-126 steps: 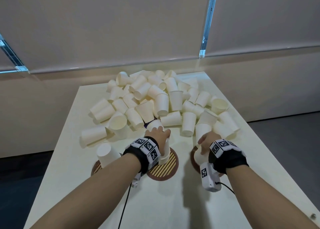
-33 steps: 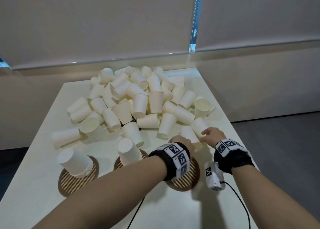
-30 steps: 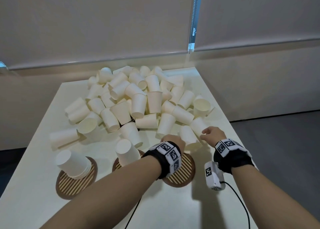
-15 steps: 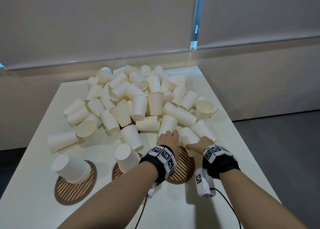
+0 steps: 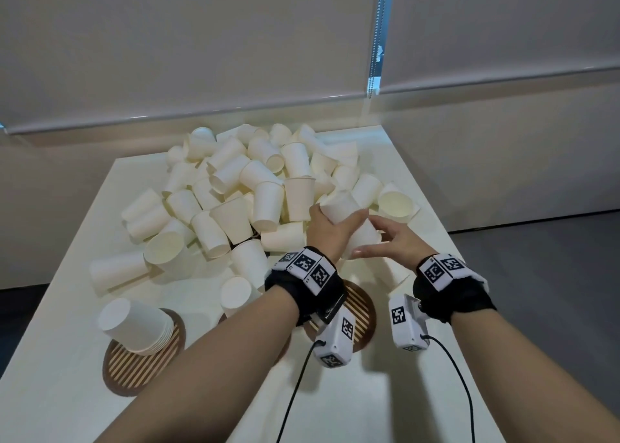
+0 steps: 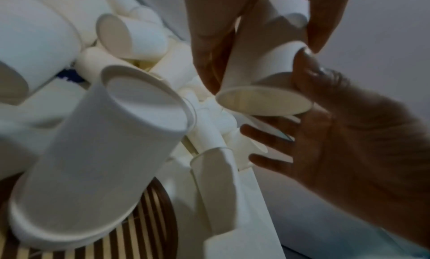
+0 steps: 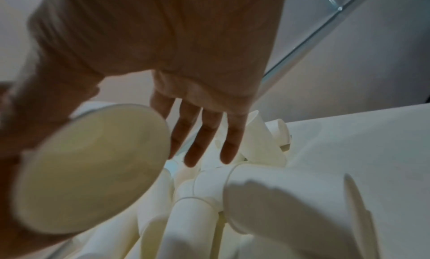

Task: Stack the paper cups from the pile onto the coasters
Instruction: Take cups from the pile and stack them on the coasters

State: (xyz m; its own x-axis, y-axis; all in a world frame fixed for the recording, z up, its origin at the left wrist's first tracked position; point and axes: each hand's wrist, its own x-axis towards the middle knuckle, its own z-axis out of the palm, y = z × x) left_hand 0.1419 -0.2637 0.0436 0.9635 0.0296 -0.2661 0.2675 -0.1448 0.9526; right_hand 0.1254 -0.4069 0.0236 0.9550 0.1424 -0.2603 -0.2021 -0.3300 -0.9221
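My left hand [image 5: 330, 231] grips a paper cup [image 5: 342, 207] upside down, lifted over the near edge of the pile [image 5: 255, 187] — my right hand [image 5: 392, 244] hovers beside it, fingers spread, holding nothing. Next, I judge: lower it squarely onto the bare right coaster [image 5: 360, 315].

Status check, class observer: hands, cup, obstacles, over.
Left hand grips white paper cup, lifted. Right hand open beside it. Right round striped coaster bare below.
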